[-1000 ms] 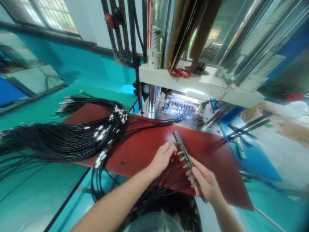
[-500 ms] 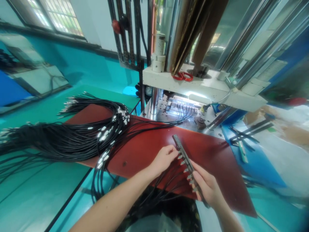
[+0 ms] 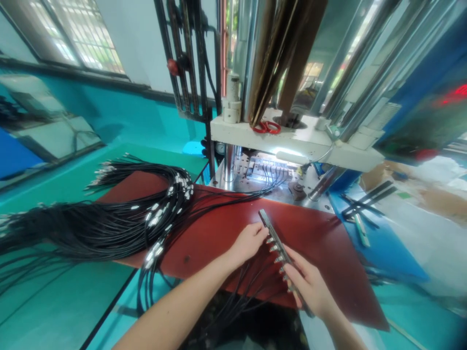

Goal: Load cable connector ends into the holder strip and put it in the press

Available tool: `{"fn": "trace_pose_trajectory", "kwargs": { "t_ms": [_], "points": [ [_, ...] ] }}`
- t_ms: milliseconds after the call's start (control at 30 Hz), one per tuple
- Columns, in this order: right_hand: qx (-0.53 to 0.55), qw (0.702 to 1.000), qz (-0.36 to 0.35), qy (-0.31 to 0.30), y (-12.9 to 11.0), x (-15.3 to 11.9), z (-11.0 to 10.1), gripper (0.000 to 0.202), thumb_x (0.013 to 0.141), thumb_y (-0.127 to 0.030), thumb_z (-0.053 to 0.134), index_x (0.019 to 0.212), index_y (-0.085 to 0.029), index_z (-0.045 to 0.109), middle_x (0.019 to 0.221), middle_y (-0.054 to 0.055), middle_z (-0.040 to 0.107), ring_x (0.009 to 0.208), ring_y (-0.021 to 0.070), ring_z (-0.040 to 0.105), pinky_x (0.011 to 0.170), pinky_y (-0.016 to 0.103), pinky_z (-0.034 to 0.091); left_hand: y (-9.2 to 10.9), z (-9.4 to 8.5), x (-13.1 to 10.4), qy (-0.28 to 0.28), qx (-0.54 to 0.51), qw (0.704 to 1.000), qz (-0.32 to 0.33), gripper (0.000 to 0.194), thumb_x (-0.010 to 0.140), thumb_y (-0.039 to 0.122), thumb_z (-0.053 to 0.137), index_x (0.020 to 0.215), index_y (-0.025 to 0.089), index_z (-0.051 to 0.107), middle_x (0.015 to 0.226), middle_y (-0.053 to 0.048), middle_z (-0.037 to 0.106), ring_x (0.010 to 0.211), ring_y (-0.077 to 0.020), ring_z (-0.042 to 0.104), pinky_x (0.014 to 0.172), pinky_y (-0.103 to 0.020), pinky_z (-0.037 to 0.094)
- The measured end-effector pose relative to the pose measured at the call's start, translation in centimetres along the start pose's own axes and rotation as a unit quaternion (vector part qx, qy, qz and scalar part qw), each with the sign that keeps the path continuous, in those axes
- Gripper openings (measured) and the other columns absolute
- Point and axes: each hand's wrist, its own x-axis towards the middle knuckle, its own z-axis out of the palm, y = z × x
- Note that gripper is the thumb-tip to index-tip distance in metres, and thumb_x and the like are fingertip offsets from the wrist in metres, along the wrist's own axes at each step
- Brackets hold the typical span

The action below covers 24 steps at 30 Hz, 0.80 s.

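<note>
In my right hand point(image 3: 310, 287) is a dark metal bar point(image 3: 274, 239), gripped along its lower half and held slanted above the red-brown board point(image 3: 314, 233). Small metallic connectors point(image 3: 279, 259) stick out in a row from its left side, and thin black cables point(image 3: 251, 287) trail below them. My left hand point(image 3: 250, 243) is closed at the bar's upper part, thumb and fingertips pinched against its left edge. Whatever those fingertips hold is hidden.
Left on the board and green table point(image 3: 120, 296) lies a large bundle of black cables point(image 3: 120, 221) with pale ends. Behind stands a press with a white plate point(image 3: 302, 141), red-handled scissors point(image 3: 266, 127) on it and a lit metal fixture point(image 3: 268, 169) below. Tools point(image 3: 362, 231) lie right.
The view has tilted up a little, so the press sits lower and further left. Both hands keep nearly the same hold on the bar, with only slight finger movement.
</note>
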Motion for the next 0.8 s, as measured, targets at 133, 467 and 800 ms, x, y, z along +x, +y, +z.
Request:
{"fn": "trace_pose_trajectory", "kwargs": {
  "t_ms": [133, 467, 800],
  "points": [
    [0.036, 0.998, 0.040, 0.016, -0.5, 0.4, -0.1, 0.059, 0.081, -0.043, 0.044, 0.133, -0.021, 0.024, 0.083, 0.004, 0.054, 0.036, 0.0051, 0.039, 0.036, 0.020, 0.032, 0.8, -2.0, 2.3, 0.145, 0.274, 0.944, 0.115, 0.037, 0.087, 0.044, 0.030, 0.096, 0.014, 0.050, 0.095, -0.005, 0.050, 0.088, -0.0144, 0.042, 0.081, -0.028, 0.033],
    [-0.578, 0.814, -0.033, 0.055, -0.6, 1.1, -0.2, 0.057, 0.085, -0.034, 0.027, 0.137, -0.012, 0.031, 0.068, 0.010, 0.061, 0.057, 0.0244, 0.058, 0.048, 0.030, 0.034, -1.0, -3.6, 8.0, 0.233, 0.534, 0.801, 0.139, 0.038, 0.079, 0.045, 0.047, 0.098, 0.013, 0.053, 0.096, -0.008, 0.048, 0.096, -0.0245, 0.040, 0.086, -0.044, 0.028],
    [-0.210, 0.971, -0.095, 0.057, -6.7, 10.6, -6.6, 0.043, 0.086, -0.040, 0.031, 0.106, -0.011, 0.055, 0.070, 0.008, 0.058, 0.054, 0.0127, 0.053, 0.050, 0.022, 0.038, -1.3, -2.2, 8.8, 0.218, 0.503, 0.826, 0.133, 0.023, 0.081, 0.030, 0.042, 0.095, 0.016, 0.053, 0.092, -0.007, 0.046, 0.091, -0.0240, 0.038, 0.078, -0.042, 0.030]
  ]
}}
